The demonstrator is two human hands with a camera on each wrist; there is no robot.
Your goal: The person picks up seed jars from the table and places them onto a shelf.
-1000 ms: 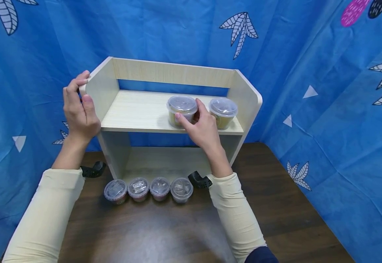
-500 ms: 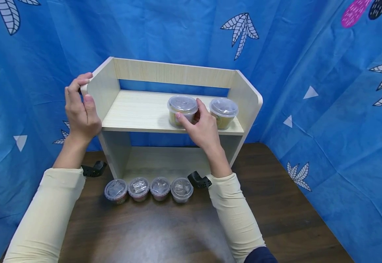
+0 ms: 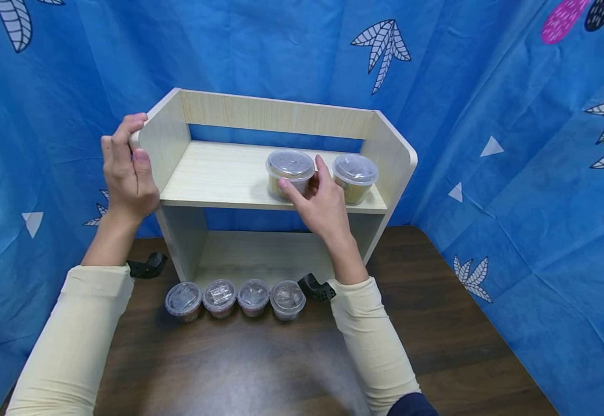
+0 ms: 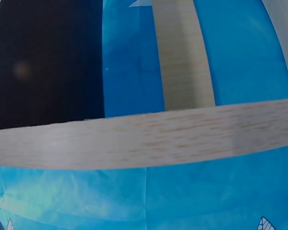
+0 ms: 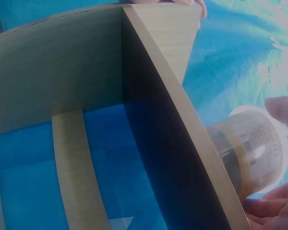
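A pale wood two-tier shelf [image 3: 218,173] stands on the table. My left hand [image 3: 127,173] grips the upper front edge of its left side panel, whose edge [image 4: 149,139] crosses the left wrist view. On the upper board, my right hand [image 3: 325,208] holds a lidded clear plastic tub [image 3: 290,164] from its right, thumb in front and fingers behind. In the right wrist view the same tub [image 5: 254,148] shows a printed label and yellowish band. Another lidded tub [image 3: 355,173] with a yellow band sits just right of my right hand, by the right panel.
Several small lidded cups [image 3: 253,297] stand in a row on the dark wood table [image 3: 239,370], before the shelf's lower tier [image 3: 260,251]. A blue patterned curtain [image 3: 291,52] hangs behind and at both sides.
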